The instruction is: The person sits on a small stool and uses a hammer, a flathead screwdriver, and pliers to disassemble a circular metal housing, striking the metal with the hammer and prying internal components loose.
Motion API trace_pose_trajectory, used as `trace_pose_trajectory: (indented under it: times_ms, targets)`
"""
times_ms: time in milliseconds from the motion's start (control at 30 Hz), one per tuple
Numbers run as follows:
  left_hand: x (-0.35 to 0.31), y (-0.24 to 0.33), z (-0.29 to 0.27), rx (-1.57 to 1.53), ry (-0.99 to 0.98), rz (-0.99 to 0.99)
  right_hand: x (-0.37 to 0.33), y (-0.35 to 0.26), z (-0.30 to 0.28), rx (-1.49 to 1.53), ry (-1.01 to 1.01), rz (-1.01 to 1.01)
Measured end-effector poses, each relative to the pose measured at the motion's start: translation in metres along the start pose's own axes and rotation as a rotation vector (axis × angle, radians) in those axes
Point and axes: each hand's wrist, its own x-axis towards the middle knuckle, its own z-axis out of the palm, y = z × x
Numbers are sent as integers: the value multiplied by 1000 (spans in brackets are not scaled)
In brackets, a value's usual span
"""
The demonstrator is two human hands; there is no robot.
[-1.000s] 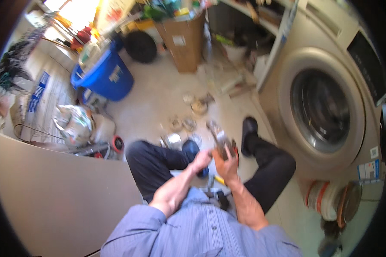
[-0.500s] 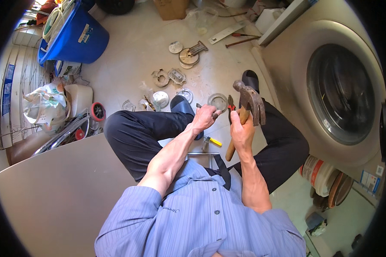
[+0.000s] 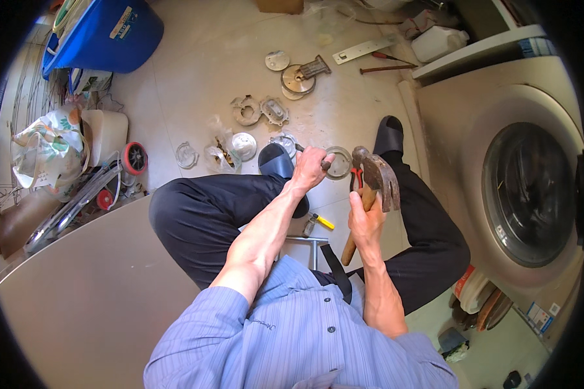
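Wooden-handled, a hammer (image 3: 369, 195) slants between the person's legs (image 3: 428, 256), its long axis running forward and slightly right, head (image 3: 381, 177) foremost; the right hand (image 3: 368, 223) grips it, the left hand (image 3: 310, 170) clutches a dark rod (image 3: 325, 166).

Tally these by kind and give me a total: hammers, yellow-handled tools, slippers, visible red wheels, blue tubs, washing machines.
Hammer, held in the right hand: 1
Yellow-handled tool: 1
Slippers: 2
Red wheels: 2
Blue tub: 1
Washing machine: 1
Total: 8
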Motion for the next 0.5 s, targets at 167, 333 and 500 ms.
trace_pose_trajectory:
  times_ms: [167,333,500]
  targets:
    - [-5,-5,11,-42,-20,2,3,17,-1,-160,7,-41]
    - [-12,2,18,-81,-28,11,2,4,3,-172,2,70]
    - [-19,13,18,-62,-51,7,-1,-1,8,-170,-12,174]
